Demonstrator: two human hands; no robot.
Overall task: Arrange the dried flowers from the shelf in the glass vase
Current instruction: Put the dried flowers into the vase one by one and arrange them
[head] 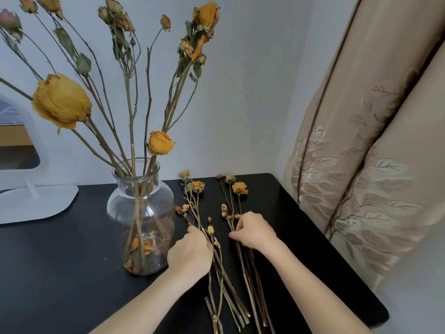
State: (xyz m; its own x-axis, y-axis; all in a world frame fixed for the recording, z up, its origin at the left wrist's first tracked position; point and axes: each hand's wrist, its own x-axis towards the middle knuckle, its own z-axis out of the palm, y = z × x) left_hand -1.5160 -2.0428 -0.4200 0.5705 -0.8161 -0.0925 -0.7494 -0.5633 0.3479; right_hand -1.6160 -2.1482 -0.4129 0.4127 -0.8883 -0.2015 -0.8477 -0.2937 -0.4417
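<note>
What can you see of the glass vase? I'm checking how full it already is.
The glass vase is clear, with a wide neck, sloped shoulders and cylindrical body. It stands upright on the black tabletop, left of both hands, which don't touch it. Several long dried stems fan out from it; fallen petals lie at its bottom.

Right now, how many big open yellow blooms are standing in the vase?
3: one low just above the vase mouth, one large at the left, one at the top right. Smaller buds aren't counted; others may sit outside the frame.
</note>
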